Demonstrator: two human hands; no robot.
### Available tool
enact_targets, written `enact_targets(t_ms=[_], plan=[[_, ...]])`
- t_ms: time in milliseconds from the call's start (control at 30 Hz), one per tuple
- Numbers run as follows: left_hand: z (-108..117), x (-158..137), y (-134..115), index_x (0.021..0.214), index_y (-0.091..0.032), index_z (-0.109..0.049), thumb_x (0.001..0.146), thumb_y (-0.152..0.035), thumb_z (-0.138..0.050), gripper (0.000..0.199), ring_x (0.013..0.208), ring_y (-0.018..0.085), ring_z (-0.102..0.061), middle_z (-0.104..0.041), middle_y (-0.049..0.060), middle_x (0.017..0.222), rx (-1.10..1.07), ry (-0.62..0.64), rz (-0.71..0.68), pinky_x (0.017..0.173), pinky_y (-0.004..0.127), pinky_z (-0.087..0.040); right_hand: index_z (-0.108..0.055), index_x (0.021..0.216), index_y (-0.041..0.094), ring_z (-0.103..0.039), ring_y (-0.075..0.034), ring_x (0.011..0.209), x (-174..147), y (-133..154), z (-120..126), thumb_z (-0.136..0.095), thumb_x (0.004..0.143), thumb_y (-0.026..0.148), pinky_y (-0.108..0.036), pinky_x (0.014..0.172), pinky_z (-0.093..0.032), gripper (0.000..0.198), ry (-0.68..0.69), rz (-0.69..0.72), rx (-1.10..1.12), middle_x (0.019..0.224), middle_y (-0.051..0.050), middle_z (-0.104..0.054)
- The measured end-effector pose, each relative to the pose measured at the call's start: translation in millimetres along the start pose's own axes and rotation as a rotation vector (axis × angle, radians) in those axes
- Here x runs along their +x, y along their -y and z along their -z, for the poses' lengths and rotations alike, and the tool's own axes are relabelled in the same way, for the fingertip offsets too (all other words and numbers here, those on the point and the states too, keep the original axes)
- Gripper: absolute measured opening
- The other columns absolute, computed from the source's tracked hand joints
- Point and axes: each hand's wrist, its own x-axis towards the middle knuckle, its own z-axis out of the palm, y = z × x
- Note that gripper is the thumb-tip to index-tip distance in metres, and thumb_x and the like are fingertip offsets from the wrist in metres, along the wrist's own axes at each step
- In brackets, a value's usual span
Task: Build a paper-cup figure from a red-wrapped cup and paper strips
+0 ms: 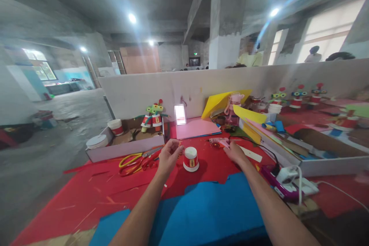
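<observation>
A small paper cup [191, 159] with a red band and a gold label stands upside down on the red table covering, between my two hands. My left hand [169, 155] is just left of the cup, thumb and fingers pinched together. A thin orange-red bit seems to show by its fingertips, too small to name. My right hand [235, 152], to the right of the cup, is closed round a pink glue gun [221, 142] whose nozzle points left. Its cord runs off to the right.
Scissors [131, 163] with yellow and red handles lie left. Behind are a box [99, 154] with cup figures [156, 119], pink sheets [196, 128] and a white partition [161, 84]. At right are a purple power strip [281, 184] and a box of scraps [331, 167]. Blue foam [207, 211] lies in front.
</observation>
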Motion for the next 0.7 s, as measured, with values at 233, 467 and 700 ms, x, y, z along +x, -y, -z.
enact_targets(t_ms=[233,467,700], plan=[[3,1,-3,0.089,-0.017,-0.058,0.072,-0.040,-0.072,0.032,0.056,0.012,-0.062,-0.067,0.000,0.071,-0.077,-0.010,0.002,0.056,0.024,-0.050,-0.052,0.081,0.019,-0.053,-0.011,0.047,-32,35,33,-0.063,0.077,0.040,-0.025,0.050,-0.052,0.023,0.282,-0.129,1.070,0.063,0.002,-0.055],[6,3,4,0.089,-0.018,-0.060,0.076,-0.036,-0.068,0.024,0.055,0.012,-0.059,-0.061,-0.002,0.063,0.073,-0.010,-0.048,0.054,0.022,-0.047,-0.054,0.089,0.018,-0.048,-0.010,0.044,-69,59,48,-0.059,0.079,0.061,-0.020,0.046,-0.041,0.044,0.351,0.147,0.851,0.048,0.005,-0.052],[9,1,9,0.092,-0.020,-0.064,0.080,-0.031,-0.063,0.017,0.058,0.013,-0.058,-0.064,-0.001,0.064,0.356,-0.007,-0.130,0.057,0.022,-0.045,-0.060,0.097,0.014,-0.046,-0.011,0.044,-89,73,50,-0.048,0.088,0.057,-0.022,0.047,-0.037,0.045,0.392,0.332,0.658,0.046,0.005,-0.049]])
